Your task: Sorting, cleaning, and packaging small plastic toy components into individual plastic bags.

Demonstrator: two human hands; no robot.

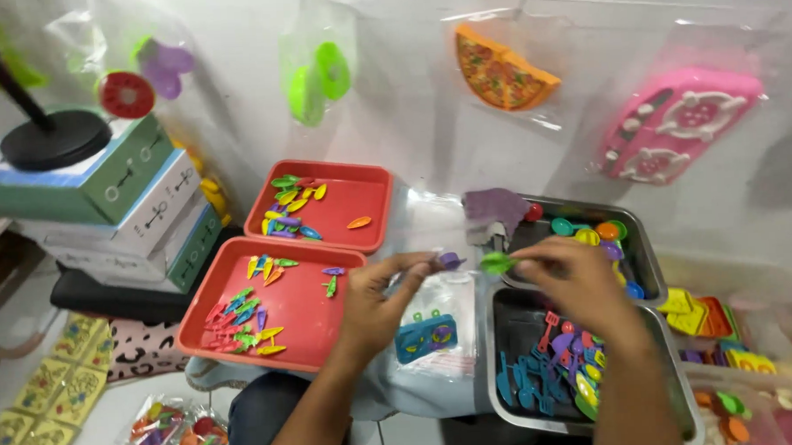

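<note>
We pinch a small purple toy piece (451, 261) in our left hand (377, 306) and a small green toy piece (497, 263) in our right hand (574, 282), close together above a clear plastic bag (435, 322), between 2 red trays (316, 309) and 2 metal trays (505, 320) of little toys.

One head-worn camera looks down and forward from close above the person's lap, facing red trays (284, 297), metal trays (506, 368) and a near wall (409, 90).
</note>
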